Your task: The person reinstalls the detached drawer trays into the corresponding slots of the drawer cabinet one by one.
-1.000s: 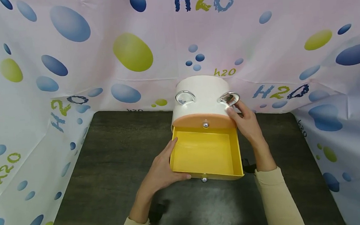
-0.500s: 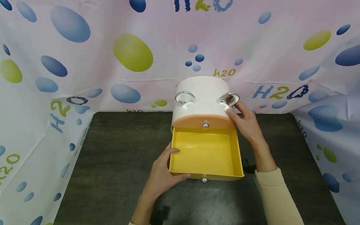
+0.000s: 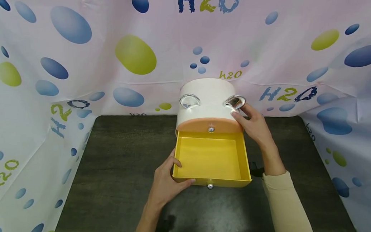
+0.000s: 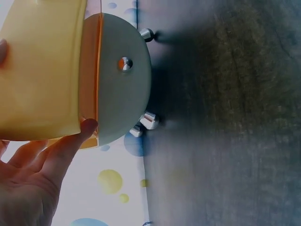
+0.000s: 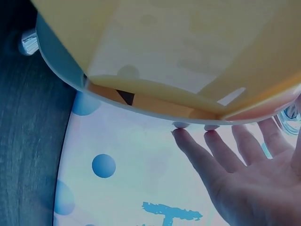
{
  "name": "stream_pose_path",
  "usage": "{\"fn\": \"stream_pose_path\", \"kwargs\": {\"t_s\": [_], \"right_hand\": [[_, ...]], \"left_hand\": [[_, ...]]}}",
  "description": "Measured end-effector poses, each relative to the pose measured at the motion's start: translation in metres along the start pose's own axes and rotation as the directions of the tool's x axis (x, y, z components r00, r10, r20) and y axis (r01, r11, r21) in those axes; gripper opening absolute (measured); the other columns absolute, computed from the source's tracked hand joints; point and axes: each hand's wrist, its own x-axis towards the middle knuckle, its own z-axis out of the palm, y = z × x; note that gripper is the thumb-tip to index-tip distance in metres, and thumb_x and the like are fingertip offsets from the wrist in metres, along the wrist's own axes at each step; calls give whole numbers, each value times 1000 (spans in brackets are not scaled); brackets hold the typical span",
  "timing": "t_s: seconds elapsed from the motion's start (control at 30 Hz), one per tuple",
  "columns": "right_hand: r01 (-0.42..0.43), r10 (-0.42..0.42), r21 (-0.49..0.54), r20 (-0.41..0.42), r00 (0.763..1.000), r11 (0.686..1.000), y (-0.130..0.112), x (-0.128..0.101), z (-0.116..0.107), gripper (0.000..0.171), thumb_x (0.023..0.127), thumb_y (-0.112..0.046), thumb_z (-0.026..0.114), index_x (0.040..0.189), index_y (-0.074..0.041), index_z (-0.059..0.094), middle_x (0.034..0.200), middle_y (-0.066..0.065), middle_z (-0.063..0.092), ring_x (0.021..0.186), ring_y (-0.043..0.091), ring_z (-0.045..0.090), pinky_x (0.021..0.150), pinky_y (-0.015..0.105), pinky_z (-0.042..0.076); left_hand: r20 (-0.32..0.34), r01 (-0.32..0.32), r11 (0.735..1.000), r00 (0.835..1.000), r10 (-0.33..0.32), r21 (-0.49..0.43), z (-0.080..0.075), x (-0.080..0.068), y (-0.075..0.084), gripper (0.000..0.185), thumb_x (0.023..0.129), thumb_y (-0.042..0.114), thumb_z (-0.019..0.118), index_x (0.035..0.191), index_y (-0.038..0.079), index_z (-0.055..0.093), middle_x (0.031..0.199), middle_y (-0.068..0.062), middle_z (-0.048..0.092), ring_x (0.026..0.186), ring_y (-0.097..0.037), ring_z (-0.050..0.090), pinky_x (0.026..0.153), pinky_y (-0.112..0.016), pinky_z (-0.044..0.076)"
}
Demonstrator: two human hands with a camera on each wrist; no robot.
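A white rounded cabinet [image 3: 208,96] with silver ring handles on top stands near the table's back edge. Its yellow drawer [image 3: 209,157] is pulled well out, with nothing inside. Above it, the orange drawer front [image 3: 196,125] sits closed. My left hand [image 3: 164,182] grips the yellow drawer's front left corner, thumb along the front and fingers at the left wall. Against the cabinet's right side rests my right hand [image 3: 255,127], thumb near the front edge; its fingers look fairly straight in the right wrist view. A grey-green lower front [image 4: 115,94] shows in the left wrist view.
The dark wooden table [image 3: 121,163] extends to both sides of the cabinet. A white cloth [image 3: 153,28] with blue and green spots encloses its back and sides. Silver feet [image 4: 149,120] stand under the cabinet.
My left fingers have slid forward along the drawer's left wall, from near the cabinet toward the front corner. The drawer's front left corner shifts slightly left. My right hand keeps its place.
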Motion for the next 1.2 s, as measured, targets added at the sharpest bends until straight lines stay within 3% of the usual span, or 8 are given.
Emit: {"fn": "stream_pose_path", "kwargs": {"t_s": [0.33, 0.63, 0.83, 1.2], "right_hand": [[11, -11, 15, 7, 1000, 1000, -1, 2, -2, 65, 93, -47, 66, 149, -21, 47, 156, 5, 39, 144, 26, 34, 112, 59, 31], [31, -32, 36, 12, 999, 999, 1, 1, -3, 63, 94, -43, 66, 149, -17, 47, 156, 9, 39, 144, 26, 34, 112, 58, 32], [35, -36, 37, 7, 999, 999, -1, -1, -3, 61, 94, -41, 67, 148, -17, 49, 155, 7, 41, 145, 27, 33, 113, 60, 29], [30, -30, 26, 2, 1000, 999, 0, 1, -2, 60, 93, -45, 67, 146, -21, 51, 154, 6, 42, 144, 26, 35, 113, 60, 29]], "left_hand": [[-33, 6, 999, 999, -4, 36, -1, -7, 2, 59, 67, 52, 88, 98, 16, 54, 158, 0, 36, 134, -22, 48, 95, -47, 51], [-36, -16, 998, 999, 18, 55, 0, -5, 1, 56, 69, 51, 87, 99, 17, 54, 157, 1, 36, 133, -23, 50, 93, -47, 52], [-40, -1, 998, 999, 3, 56, 3, -5, 1, 57, 70, 55, 85, 100, 17, 54, 158, 4, 35, 133, -19, 49, 95, -45, 52], [-60, -14, 998, 998, 18, 68, 7, -2, 1, 57, 70, 51, 86, 104, 17, 56, 159, 2, 33, 133, -23, 50, 94, -43, 54]]}}
